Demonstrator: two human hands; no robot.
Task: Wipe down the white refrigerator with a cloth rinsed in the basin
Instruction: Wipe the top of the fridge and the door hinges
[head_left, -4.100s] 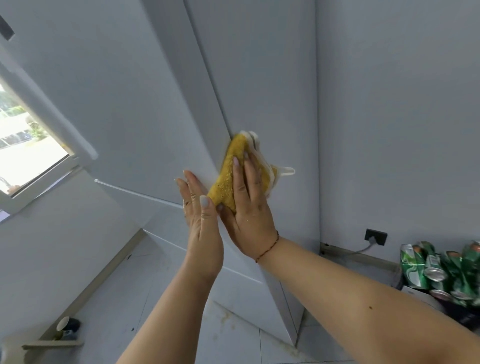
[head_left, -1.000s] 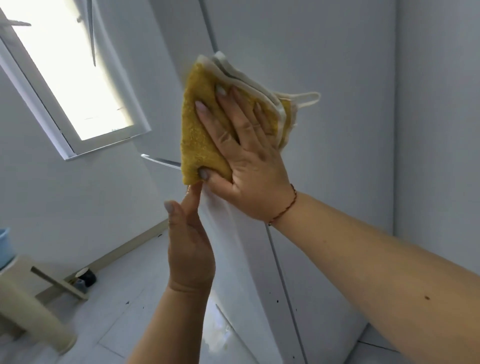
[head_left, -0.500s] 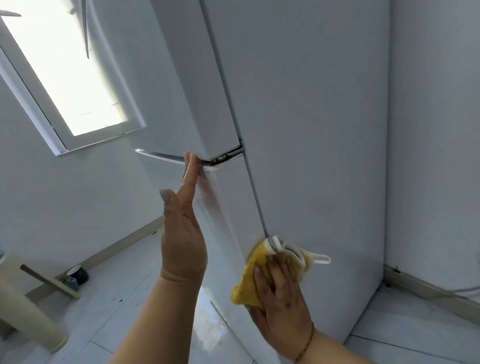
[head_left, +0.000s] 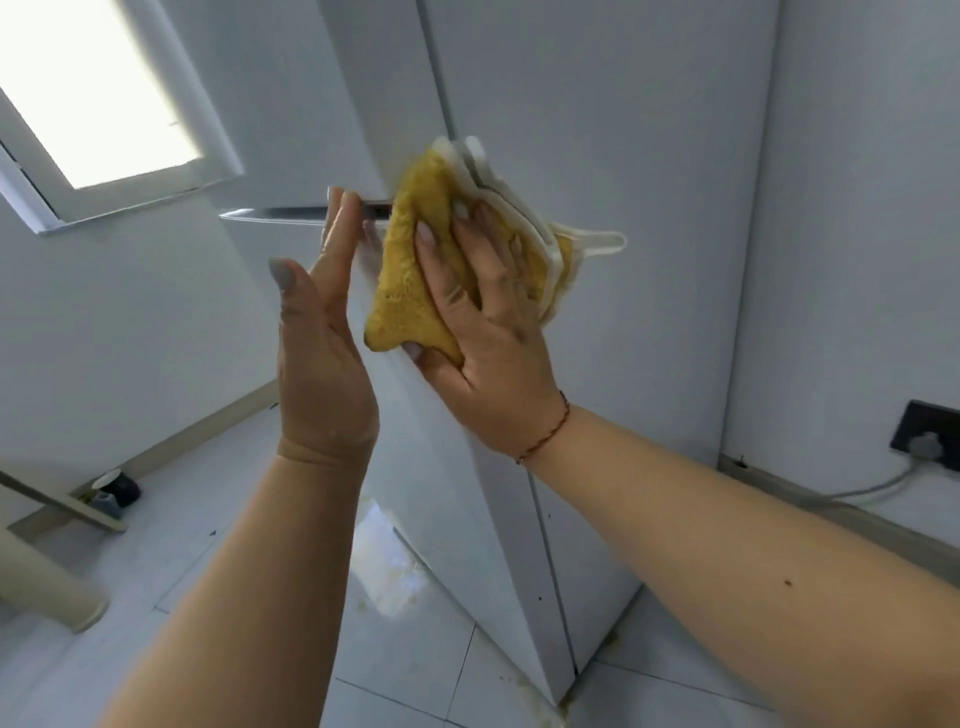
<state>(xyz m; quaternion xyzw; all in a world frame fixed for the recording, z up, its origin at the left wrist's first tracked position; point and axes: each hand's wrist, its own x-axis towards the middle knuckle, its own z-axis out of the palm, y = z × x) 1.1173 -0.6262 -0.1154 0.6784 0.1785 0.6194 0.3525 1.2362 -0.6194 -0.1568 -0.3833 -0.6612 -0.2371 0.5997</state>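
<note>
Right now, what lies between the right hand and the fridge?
The folded yellow cloth lies between the right hand and the fridge corner, as the head view shows.

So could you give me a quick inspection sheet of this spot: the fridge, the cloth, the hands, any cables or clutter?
Surface: white refrigerator, side panel and door corner facing the camera; metal trim strip between the doors.
Job's things: yellow cloth, folded, white edging and loop, pressed flat on the corner. No basin in view.
Clutter: dark cup by the skirting; beige pole lower left.
Grippers: right hand presses the cloth with spread fingers; left hand flat, fingertips at the trim strip.
Cables: grey cord from a dark wall socket.
Surroundings: window, white tiled floor with yellowish stains near the refrigerator base.
</note>
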